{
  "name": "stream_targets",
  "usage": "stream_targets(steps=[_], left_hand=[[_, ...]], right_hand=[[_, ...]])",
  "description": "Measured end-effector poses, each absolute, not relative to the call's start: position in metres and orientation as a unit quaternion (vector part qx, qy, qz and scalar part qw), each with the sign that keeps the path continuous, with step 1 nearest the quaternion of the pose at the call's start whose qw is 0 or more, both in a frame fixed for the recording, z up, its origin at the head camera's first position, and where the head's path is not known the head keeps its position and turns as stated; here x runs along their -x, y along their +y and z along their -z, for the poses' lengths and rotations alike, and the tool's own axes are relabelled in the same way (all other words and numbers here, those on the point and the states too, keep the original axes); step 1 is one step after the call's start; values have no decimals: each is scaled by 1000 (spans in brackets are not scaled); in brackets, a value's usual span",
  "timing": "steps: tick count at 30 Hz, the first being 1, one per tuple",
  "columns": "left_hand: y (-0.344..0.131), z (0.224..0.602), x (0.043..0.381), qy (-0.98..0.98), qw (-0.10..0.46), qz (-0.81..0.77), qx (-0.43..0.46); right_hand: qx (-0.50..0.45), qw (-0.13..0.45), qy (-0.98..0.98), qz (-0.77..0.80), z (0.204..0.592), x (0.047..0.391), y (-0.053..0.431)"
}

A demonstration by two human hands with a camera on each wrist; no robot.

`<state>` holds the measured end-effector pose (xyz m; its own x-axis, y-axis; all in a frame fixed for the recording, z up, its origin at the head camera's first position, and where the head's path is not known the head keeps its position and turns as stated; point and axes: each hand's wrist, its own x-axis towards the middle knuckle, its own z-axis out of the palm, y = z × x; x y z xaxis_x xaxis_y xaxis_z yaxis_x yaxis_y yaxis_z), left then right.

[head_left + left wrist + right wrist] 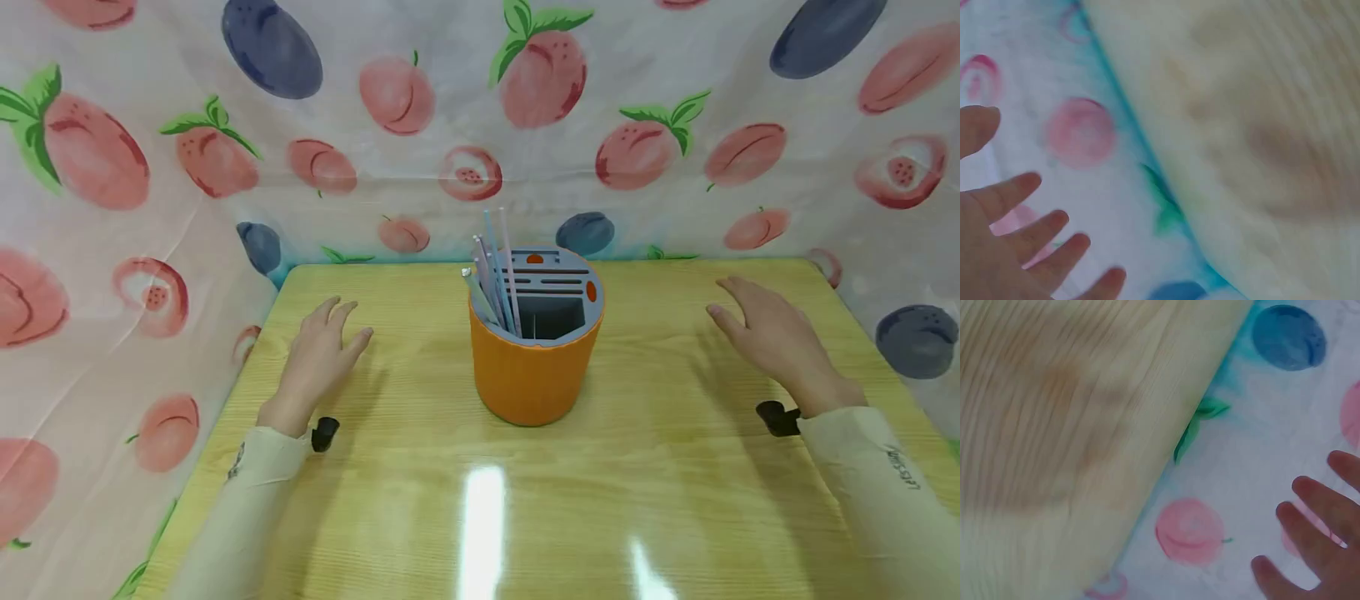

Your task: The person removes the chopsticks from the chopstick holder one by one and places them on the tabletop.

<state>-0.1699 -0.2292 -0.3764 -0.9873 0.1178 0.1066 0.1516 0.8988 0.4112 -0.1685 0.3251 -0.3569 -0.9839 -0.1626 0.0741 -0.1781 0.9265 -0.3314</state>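
Orange, upright and roughly cylindrical, the desk organizer (534,383) stands on the wood-grain desk (405,492), between the two hands and well apart from both. A grey slotted insert (555,276) forms its top face, with orange oval areas at 12 and 3 o'clock. A rectangular compartment (561,317) lies at 6 o'clock of that face. Slender pastel sticks (502,287) stand in the organizer and tilt toward 11 o'clock; their exact type cannot be determined.

The left hand (315,358) is over the desk at 9 o'clock from the organizer. Grip state: wide, fingers extended. The left wrist view shows these fingers spread at 8 o'clock.

The right hand (776,337) is over the desk at 3 o'clock from the organizer. Grip state: wide, fingers extended. The right wrist view shows these fingers spread at 4 o'clock.

Cream sleeves (873,487) cover both forearms. A peach-print cloth (465,100) hangs at 12 o'clock, behind the desk. Bright reflections mark the desk surface toward 5 and 7 o'clock.
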Motion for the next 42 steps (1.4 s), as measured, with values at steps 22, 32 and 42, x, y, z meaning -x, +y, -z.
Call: stream_targets(steps=[22, 32, 42], left_hand=[[-93, 322, 144, -826, 138, 504, 213], [-80, 314, 137, -870, 204, 414, 174], [-67, 309, 136, -882, 305, 318, 171]], right_hand=[[-178, 202, -733, -624, 346, 126, 174], [-207, 214, -720, -627, 354, 121, 136], [-226, 265, -709, -613, 360, 124, 128]])
